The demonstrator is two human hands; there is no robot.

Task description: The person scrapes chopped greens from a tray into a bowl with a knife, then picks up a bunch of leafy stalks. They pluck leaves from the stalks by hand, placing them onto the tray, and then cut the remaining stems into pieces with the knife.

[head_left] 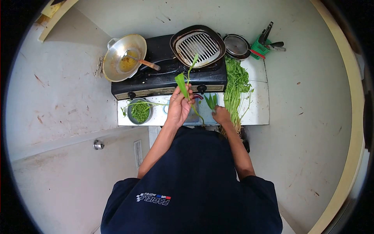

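My left hand [180, 106] is raised over the counter with its fingers closed on a stem of leafy greens [181, 84], which looks like water spinach. Its leaves point up toward the stove and the stem trails down below the fingers. Lower and to the right, my right hand [222, 115] has curled fingers at the base of several long green leaves [211, 100]. Those leaves are over a light blue tray [206, 117], partly hidden by my hands. A dark red curved thing [198, 96] shows at the tray's far edge.
A grey bowl of chopped greens [140, 112] stands left; a large bunch of greens [235, 87] lies right. Behind is a black stove [156, 80] with a wok [113, 58] and grill pan [196, 28]. A lidded pan [236, 45] and green utensil basket [258, 48] stand back right.
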